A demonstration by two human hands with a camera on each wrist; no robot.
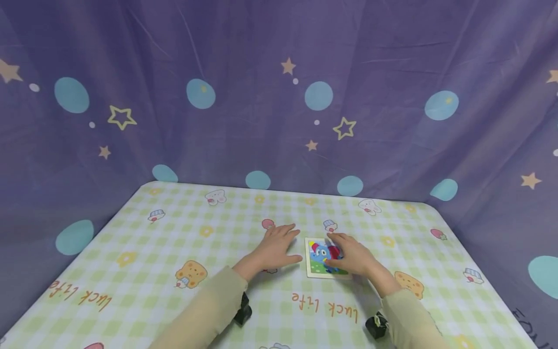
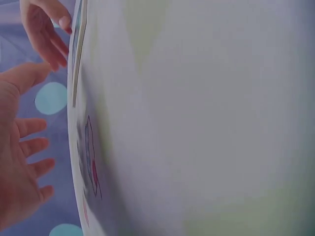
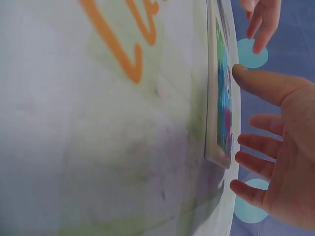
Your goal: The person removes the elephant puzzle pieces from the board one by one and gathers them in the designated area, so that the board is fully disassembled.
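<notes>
Board [image 1: 320,259] with blue elephant [image 1: 321,252] picture, flat on checked tablecloth [image 1: 237,237], orange lettering [image 1: 304,301] just on near side of board. Left hand [image 1: 274,249] to left of board, near but apart, with digits spread wide, holding nothing. Right hand [image 1: 354,254] above right part of board, with digits extended and parted, gripping nothing; cannot tell about touching. Purple curtain [image 1: 261,43] beyond board.

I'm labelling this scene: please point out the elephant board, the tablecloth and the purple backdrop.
Elephant board [image 1: 320,253], head view: elephant's face.
Tablecloth [image 1: 272,300], head view: checked surface.
Purple backdrop [image 1: 257,114], head view: plain middle stretch.
</notes>
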